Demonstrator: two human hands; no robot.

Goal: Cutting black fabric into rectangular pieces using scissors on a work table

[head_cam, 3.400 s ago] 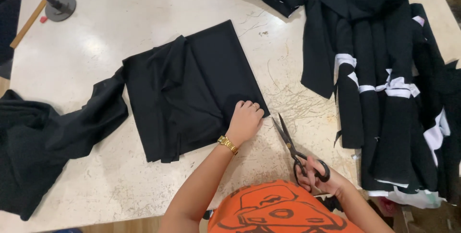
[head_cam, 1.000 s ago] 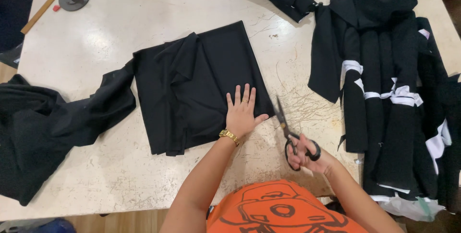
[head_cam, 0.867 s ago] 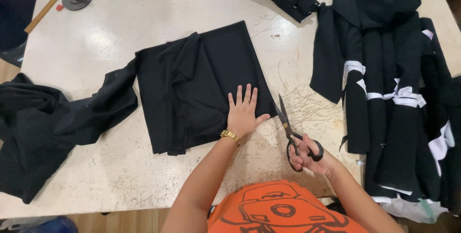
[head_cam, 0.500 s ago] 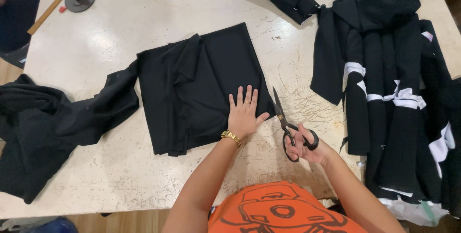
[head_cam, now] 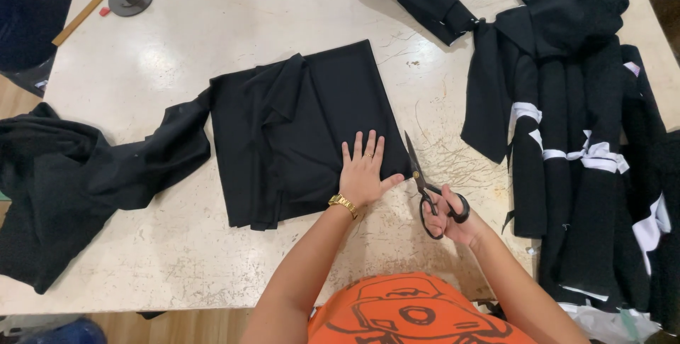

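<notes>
Left hand (head_cam: 363, 174) pins the folded black fabric (head_cam: 304, 131) flat; right hand (head_cam: 453, 218), its grip closed around black scissors (head_cam: 423, 179), should cut flush along the edge.

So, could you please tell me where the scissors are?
The scissors are in the right hand, by the folded black cloth's right edge.

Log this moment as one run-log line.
left hand: flat on folded black fabric | right hand: holds black scissors, blades at fabric's right edge | table: thread scraps by blades
</notes>
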